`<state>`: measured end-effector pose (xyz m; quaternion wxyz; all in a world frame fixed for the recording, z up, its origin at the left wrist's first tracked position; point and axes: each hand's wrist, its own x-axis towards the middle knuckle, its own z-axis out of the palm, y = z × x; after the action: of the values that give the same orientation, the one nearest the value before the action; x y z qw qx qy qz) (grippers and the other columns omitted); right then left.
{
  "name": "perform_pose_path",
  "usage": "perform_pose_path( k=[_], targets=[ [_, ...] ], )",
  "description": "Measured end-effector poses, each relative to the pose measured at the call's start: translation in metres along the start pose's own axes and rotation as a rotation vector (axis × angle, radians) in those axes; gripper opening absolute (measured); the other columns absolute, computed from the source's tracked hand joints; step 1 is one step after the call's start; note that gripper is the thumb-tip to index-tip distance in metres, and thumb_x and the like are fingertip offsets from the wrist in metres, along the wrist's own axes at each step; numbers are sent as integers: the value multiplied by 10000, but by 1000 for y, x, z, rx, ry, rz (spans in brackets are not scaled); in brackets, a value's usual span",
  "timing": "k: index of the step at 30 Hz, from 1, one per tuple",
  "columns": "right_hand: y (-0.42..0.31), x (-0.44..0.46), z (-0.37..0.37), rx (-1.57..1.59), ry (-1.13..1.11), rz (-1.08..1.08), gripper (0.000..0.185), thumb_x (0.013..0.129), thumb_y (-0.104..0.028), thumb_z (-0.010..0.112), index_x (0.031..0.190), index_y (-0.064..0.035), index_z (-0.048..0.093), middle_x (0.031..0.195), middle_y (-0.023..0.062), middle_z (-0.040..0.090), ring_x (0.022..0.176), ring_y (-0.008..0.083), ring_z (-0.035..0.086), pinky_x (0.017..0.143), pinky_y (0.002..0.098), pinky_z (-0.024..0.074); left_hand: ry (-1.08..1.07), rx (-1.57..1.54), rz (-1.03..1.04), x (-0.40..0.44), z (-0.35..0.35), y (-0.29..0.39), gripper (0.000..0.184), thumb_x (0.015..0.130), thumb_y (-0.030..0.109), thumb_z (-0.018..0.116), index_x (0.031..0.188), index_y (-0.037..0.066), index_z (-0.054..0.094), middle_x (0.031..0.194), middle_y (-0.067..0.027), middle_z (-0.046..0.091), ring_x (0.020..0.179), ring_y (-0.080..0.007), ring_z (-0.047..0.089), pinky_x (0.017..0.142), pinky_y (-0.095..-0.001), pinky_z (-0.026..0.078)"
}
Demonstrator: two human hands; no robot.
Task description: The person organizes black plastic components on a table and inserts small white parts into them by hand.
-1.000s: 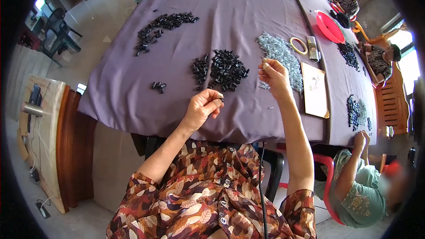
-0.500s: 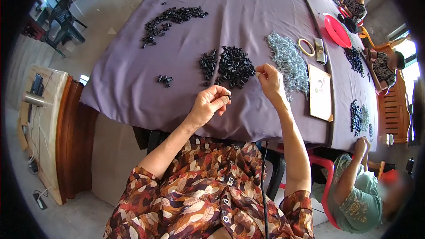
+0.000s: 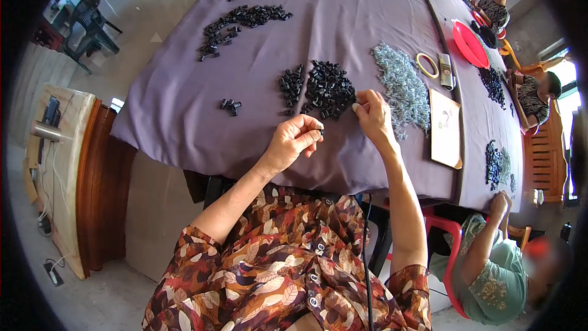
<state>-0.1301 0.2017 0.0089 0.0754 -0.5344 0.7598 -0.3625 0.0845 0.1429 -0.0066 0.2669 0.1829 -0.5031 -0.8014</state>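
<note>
My left hand (image 3: 293, 141) is closed in a pinch on a small black plastic piece (image 3: 321, 130) above the near part of the cloth. My right hand (image 3: 372, 115) has its thumb and fingers drawn together at the right edge of a heap of small black plastic pieces (image 3: 329, 89); whatever lies between its fingertips is hidden. Right of that hand spreads a heap of small clear pieces (image 3: 401, 89). A narrower black group (image 3: 290, 86) lies left of the main heap, and a few black pieces (image 3: 230, 107) sit farther left.
A purple cloth (image 3: 177, 101) covers the table. Farther off lies a curved band of black pieces (image 3: 245, 17). To the right are a cream ring (image 3: 427, 65), a flat board (image 3: 445, 127) and a red basin (image 3: 470, 44). Other people sit along the right side, one in green (image 3: 493, 282) nearby.
My right hand stays by the black heap with only a slight shift. My left hand has moved slightly to the right, still pinching the black piece. The view has tilted a little.
</note>
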Motion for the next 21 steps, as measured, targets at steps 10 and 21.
perform_pose_path(
  k=[10, 21],
  targets=[
    [-4, -8, 7, -11, -27, -47, 202, 736, -59, 577, 931, -24, 536, 865, 143, 537, 794, 311, 555, 710, 396, 445, 5, 9, -7, -1, 1, 1, 43, 867, 48, 543, 907, 35, 543, 776, -39, 574, 580, -55, 511, 493, -185, 429],
    [-13, -26, 0, -89, 112, -100, 163, 737, -20, 543, 900, -17, 550, 853, 145, 519, 792, 317, 537, 692, 396, 442, 8, 20, -2, 0, 1, 0, 57, 866, 56, 550, 918, 32, 543, 777, -39, 577, 580, -53, 513, 491, -184, 430]
  ],
)
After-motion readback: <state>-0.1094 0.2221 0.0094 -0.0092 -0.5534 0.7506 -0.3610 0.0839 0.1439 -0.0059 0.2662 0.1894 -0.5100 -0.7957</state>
